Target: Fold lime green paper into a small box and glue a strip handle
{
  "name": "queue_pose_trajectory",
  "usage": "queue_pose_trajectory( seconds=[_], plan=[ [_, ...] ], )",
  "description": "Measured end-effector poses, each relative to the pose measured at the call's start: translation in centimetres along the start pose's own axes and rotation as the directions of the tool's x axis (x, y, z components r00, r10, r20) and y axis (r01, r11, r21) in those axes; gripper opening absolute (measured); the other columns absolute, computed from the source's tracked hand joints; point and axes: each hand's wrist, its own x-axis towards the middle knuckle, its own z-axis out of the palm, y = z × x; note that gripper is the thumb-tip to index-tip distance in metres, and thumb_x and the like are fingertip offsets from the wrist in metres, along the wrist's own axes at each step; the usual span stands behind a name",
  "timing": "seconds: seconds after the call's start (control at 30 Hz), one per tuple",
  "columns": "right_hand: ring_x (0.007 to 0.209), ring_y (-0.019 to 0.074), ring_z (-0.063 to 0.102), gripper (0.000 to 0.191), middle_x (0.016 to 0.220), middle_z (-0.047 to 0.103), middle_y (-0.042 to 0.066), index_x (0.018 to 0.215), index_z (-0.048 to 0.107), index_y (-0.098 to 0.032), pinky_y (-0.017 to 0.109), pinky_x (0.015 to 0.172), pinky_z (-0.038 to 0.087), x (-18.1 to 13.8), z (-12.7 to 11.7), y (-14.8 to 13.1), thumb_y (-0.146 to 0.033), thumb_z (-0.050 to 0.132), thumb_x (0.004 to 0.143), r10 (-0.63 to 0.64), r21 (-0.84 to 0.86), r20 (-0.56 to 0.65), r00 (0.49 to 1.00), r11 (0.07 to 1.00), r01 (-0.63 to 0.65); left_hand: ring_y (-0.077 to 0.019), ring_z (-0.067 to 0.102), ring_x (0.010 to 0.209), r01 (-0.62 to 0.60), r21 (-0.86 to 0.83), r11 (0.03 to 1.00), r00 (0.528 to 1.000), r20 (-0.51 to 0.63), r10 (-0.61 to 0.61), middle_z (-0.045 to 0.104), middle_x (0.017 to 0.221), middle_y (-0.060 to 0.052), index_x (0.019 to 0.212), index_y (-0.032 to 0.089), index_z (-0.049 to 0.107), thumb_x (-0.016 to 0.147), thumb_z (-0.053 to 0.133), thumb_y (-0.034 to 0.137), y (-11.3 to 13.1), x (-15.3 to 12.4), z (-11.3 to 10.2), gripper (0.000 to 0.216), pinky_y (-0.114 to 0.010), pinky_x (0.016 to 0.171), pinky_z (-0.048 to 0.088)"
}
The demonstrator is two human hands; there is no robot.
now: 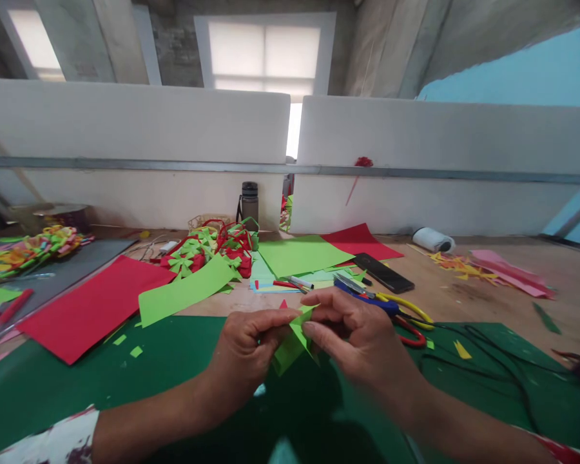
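A small folded piece of light green paper [290,351] is held up between both hands, over the dark green cutting mat [174,367]. My left hand [251,345] pinches its left side between thumb and fingers. On the other side, my right hand [343,325] grips the upper right edge, with the thumb toward me. Part of the paper is hidden behind the fingers. Just beyond my right hand lie scissors with yellow handles [408,306] and other scissors with red handles [413,334].
Red paper [101,303] and a green strip [188,290] lie left. Behind are red-and-green paper crafts [207,248], a dark bottle [249,203], green sheets [304,254] and pens [299,283]. A black phone [384,272] and a black cable [507,361] lie right. White panels [140,129] close off the back.
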Motion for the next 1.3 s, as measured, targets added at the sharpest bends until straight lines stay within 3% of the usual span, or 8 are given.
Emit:
queue_pose_trajectory(
  seconds=[0.23, 0.5, 0.63, 1.3],
  plan=[
    [0.06, 0.0122, 0.061, 0.009, 0.069, 0.067, -0.001, 0.085, 0.059, -0.019, 0.023, 0.057, 0.046, 0.0, -0.2, 0.4, -0.013, 0.054, 0.079, -0.13, -0.171, -0.005, 0.992, 0.977, 0.127, -0.0144, 0.071, 0.069, 0.007, -0.015, 1.0, 1.0, 0.024, -0.007, 0.075, 0.08, 0.001, 0.087, 0.022, 0.073, 0.075, 0.059, 0.003, -0.2, -0.1, 0.1, 0.027, -0.021, 0.066, 0.058],
    [0.051, 0.0092, 0.052, 0.01, 0.059, 0.059, -0.003, 0.07, 0.057, -0.018, 0.02, 0.05, 0.039, 0.1, -0.6, 0.4, -0.013, 0.056, 0.078, -0.24, -0.317, 0.014, 0.971, 0.92, 0.232, -0.0146, 0.07, 0.064, 0.034, -0.007, 0.999, 0.995, 0.093, -0.033, 0.075, 0.077, 0.001, 0.088, 0.023, 0.073, 0.075, 0.061, 0.008, -0.5, -0.2, 0.0, 0.023, -0.021, 0.059, 0.056],
    [0.056, 0.0099, 0.056, 0.011, 0.063, 0.062, -0.002, 0.071, 0.059, -0.018, 0.02, 0.055, 0.042, 0.2, -0.7, 0.6, -0.013, 0.055, 0.081, -0.292, -0.334, 0.031, 0.956, 0.898, 0.285, -0.0155, 0.071, 0.068, 0.031, -0.029, 0.999, 0.993, 0.112, -0.028, 0.075, 0.08, -0.001, 0.087, 0.021, 0.073, 0.075, 0.062, 0.007, -0.6, -0.3, -0.1, 0.022, -0.021, 0.063, 0.057],
    [0.058, 0.0116, 0.06, 0.017, 0.064, 0.065, 0.0, 0.073, 0.06, -0.018, 0.021, 0.056, 0.042, 0.1, -0.7, 1.1, -0.014, 0.049, 0.084, -0.336, -0.399, 0.082, 0.938, 0.852, 0.34, -0.0164, 0.071, 0.072, 0.011, -0.045, 0.999, 0.992, 0.124, -0.005, 0.074, 0.085, -0.004, 0.088, 0.02, 0.072, 0.074, 0.064, 0.006, -0.5, -0.5, 0.0, 0.022, -0.024, 0.068, 0.058]
  ],
)
